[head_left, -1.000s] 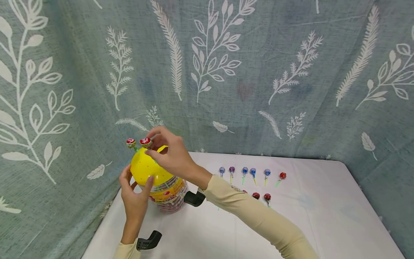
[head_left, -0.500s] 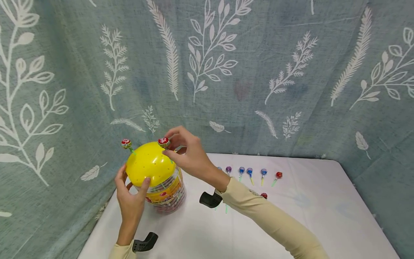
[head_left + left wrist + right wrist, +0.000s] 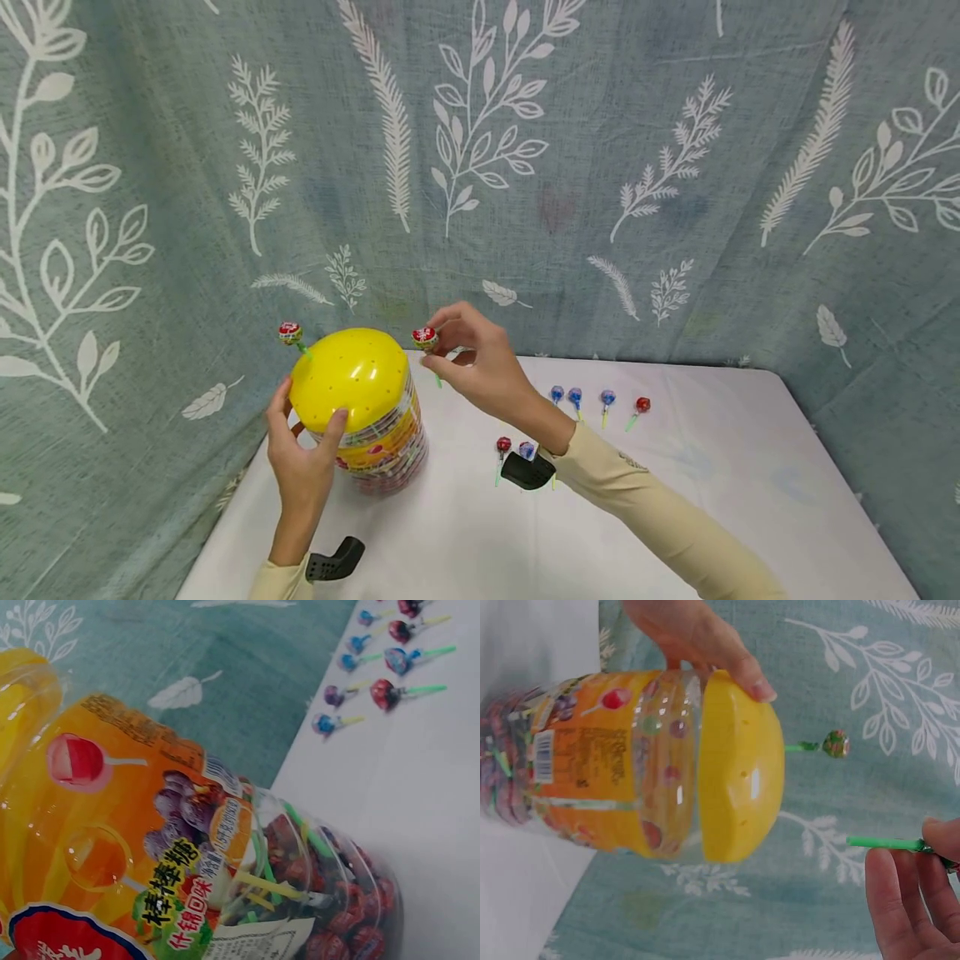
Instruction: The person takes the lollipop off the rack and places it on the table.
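Observation:
A clear plastic candy jar (image 3: 390,446) with an orange label stands at the left of the table, topped by a domed yellow lid (image 3: 352,375) with small holes. My left hand (image 3: 306,467) grips it at the lid, thumb in front and fingers round the far side. One lollipop (image 3: 291,334) sticks up from the lid's left edge by its green stick. To the right of the lid, my right hand (image 3: 487,362) pinches another lollipop (image 3: 425,337), red-topped, in the air; in the right wrist view its green stick (image 3: 885,843) points toward the lid, apart from it.
Several blue and red lollipops (image 3: 607,398) lie in a row at the back of the white table (image 3: 720,500). A nearer row, with a red lollipop (image 3: 503,444), is partly behind my right wrist. A leaf-patterned curtain (image 3: 555,167) hangs behind.
My right hand has moved right with its lollipop, from over the lid to out beside it. The left hand keeps its grip, and the lollipop in the lid stays put.

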Tool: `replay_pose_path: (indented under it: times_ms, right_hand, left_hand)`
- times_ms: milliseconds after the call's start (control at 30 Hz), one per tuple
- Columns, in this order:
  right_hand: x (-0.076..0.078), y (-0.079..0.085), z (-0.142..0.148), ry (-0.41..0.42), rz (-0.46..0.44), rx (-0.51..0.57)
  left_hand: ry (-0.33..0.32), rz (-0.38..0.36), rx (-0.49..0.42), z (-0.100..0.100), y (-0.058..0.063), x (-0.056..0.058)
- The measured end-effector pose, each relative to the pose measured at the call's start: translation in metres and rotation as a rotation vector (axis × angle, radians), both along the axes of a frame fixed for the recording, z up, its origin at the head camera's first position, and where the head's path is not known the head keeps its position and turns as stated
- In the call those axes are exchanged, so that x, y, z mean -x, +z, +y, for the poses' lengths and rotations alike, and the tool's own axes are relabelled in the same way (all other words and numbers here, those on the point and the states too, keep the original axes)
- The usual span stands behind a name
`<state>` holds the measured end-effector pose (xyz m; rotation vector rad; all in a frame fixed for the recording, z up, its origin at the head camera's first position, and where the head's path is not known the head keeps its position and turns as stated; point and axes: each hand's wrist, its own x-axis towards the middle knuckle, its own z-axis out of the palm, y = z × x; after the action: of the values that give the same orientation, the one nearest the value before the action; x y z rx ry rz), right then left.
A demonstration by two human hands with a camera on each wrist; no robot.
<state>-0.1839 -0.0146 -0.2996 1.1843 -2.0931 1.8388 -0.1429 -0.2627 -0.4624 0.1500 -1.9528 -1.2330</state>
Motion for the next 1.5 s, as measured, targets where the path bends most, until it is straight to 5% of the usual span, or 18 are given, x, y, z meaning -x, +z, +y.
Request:
replay_pose_path:
  times_ms: [367, 700, 1500]
  right_hand:
    - [0.015, -0.047, 0.030, -0.039, -0.089, -0.025]
    - [-0.002, -0.048, 0.061, -0.088, -0.192, -0.008]
    - [-0.006, -0.097, 0.115, -0.261, -0.285, -0.043]
  left_hand:
    - [0.046, 0.076, 0.036, -0.003, -0.012, 0.000]
    - [0.033, 0.099, 0.033, -0.002, -0.010, 0.002]
    - [-0.003, 0.097, 0.032, 0.001, -0.008, 0.005]
